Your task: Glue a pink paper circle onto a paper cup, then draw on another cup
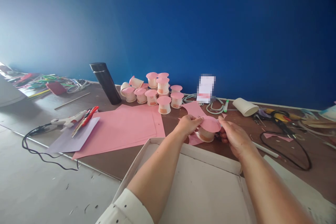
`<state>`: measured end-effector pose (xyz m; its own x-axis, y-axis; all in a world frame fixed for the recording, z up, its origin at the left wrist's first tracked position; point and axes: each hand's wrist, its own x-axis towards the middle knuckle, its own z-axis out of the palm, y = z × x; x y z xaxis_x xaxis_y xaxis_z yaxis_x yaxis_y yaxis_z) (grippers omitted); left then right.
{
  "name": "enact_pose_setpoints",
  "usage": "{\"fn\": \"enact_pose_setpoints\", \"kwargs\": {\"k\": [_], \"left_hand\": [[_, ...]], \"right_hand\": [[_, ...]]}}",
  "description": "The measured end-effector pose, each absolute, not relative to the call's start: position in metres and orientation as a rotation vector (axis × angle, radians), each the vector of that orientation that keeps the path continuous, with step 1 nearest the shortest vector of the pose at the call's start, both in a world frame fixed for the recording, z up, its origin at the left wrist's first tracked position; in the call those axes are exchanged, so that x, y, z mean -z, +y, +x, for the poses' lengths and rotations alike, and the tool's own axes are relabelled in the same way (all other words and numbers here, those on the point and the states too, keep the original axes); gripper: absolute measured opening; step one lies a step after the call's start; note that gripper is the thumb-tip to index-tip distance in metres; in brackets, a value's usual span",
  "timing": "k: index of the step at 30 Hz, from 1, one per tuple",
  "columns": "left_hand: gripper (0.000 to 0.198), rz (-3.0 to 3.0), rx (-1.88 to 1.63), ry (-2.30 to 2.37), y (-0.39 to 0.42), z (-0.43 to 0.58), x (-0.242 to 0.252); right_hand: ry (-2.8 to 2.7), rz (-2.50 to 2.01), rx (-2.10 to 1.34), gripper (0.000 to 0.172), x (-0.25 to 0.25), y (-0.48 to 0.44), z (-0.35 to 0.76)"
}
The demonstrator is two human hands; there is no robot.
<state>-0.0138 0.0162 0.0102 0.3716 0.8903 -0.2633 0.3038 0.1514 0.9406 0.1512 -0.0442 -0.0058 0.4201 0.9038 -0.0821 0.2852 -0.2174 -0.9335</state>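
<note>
The left hand (188, 126) pinches one edge of a pink disc (210, 124), the right hand (235, 135) its opposite edge; the paper cup (206, 135) beneath sits between them. Beyond, on the brown surface (112, 161), similar disc-topped cups (151, 93) cluster beside a black flask (106, 83), before a blue wall (183, 24).

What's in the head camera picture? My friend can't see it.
The left hand and right hand hold a pink-topped paper cup at a dark table. Farther back, more pink-topped cups cluster beside a black bottle; pink sheets and a glue gun lie to the left.
</note>
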Motion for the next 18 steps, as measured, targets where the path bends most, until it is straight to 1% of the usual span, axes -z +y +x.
{"fn": "enact_pose_setpoints", "kwargs": {"k": [4, 12, 15, 18], "left_hand": [[0.038, 1.400, -0.595, 1.166, 0.0163, -0.0151, -0.0095], [0.038, 1.347, -0.574, 1.138, 0.0184, -0.0145, -0.0075], [0.039, 1.356, -0.575, 1.128, 0.0185, -0.0151, -0.0062], [0.042, 1.379, -0.604, 1.133, 0.0193, -0.0160, -0.0043]], "right_hand": [[-0.805, -1.682, -0.885, 0.046, 0.0072, -0.0440, 0.1449], [-0.746, -1.667, -0.922, 0.043, 0.0048, -0.0437, 0.1411], [-0.785, -1.692, -0.890, 0.045, 0.0055, -0.0441, 0.1419], [-0.906, -1.730, -0.736, 0.052, 0.0058, -0.0439, 0.1451]]}}
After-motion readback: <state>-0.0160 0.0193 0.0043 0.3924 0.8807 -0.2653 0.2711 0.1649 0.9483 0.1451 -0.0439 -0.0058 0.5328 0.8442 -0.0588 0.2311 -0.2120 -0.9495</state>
